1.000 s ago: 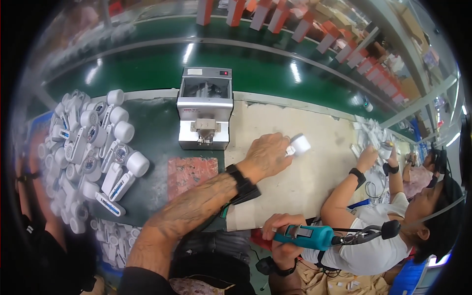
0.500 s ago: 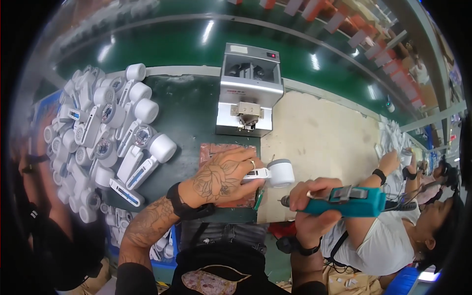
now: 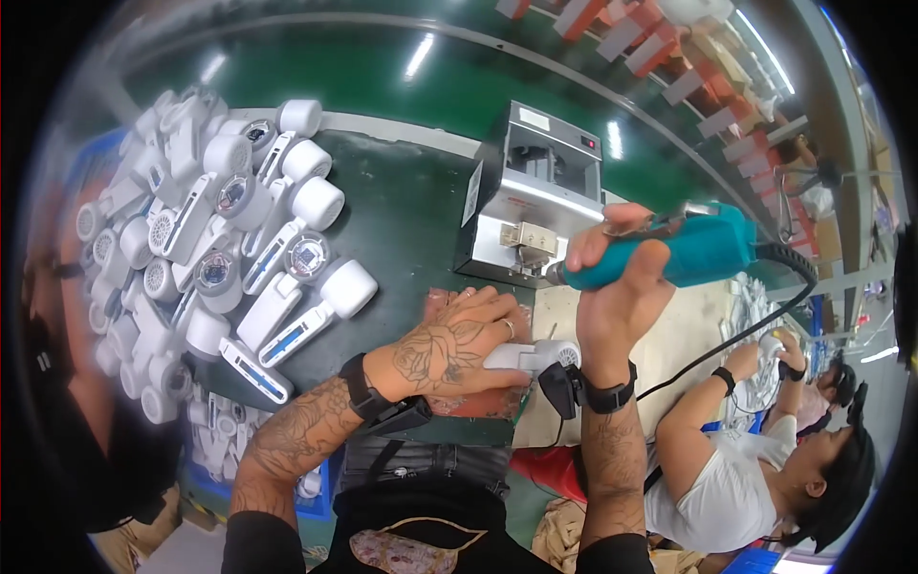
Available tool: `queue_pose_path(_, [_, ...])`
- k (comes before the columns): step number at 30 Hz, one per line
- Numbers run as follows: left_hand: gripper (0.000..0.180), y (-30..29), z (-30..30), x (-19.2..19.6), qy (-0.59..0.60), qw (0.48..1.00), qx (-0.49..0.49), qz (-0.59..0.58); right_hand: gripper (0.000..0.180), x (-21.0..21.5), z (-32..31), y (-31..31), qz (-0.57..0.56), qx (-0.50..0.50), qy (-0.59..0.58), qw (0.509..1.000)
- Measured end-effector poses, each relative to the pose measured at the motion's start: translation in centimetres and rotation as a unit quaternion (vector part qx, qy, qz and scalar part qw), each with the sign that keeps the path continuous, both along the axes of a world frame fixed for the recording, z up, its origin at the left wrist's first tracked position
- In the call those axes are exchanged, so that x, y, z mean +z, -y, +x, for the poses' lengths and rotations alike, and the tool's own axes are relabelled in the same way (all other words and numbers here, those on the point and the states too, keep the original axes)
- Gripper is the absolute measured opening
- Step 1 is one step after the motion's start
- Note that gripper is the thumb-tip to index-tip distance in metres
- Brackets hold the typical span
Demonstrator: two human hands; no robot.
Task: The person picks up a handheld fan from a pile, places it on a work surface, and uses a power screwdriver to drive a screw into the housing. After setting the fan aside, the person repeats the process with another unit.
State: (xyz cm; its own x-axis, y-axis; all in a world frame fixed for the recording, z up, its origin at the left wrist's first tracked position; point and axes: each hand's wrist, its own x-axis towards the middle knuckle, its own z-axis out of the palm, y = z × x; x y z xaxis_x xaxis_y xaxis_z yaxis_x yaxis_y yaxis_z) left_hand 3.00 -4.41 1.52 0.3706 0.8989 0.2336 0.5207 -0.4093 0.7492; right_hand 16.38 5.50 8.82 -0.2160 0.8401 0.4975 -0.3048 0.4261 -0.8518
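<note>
My left hand (image 3: 449, 349) is closed around the handle of a white handheld fan (image 3: 555, 354), pressing it on a reddish-brown mat (image 3: 469, 406). The fan's round head points right, its slotted end partly hidden behind my right wrist. In my right hand (image 3: 622, 301) is a teal electric screwdriver (image 3: 693, 251), gripped and raised, with a black cable trailing from its rear. Its tip is at the front of a silver box-shaped screw feeder (image 3: 553, 182), close to the metal outlet bracket (image 3: 529, 242). Whether the bit touches the outlet or carries a screw I cannot tell.
A big heap of white handheld fans (image 3: 225, 196) covers the left of the green table (image 3: 392, 191), some with open heads showing circuitry. A blue crate (image 3: 323, 493) of similar parts sits below. Beige board (image 3: 669, 330) lies at right, where a co-worker (image 3: 727, 469) sits.
My right hand has lifted the screwdriver up and away from me to the screw feeder. The fan under my left hand has rolled over, so its slotted side now shows. The view has shifted slightly.
</note>
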Motion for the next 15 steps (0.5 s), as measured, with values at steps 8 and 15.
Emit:
queue_pose_path(8, [0.043, -0.3, -0.3, -0.4, 0.011, 0.999, 0.029, 0.012, 0.06, -1.7, -1.9, -1.4, -0.017, 0.017, 0.035, 0.999])
queue_pose_path(15, [0.041, -0.3, -0.1, -1.3, 0.037, 0.998, 0.052, 0.012, 0.053, -1.4, -1.0, 0.4, -0.059, 0.034, 0.035, 0.997])
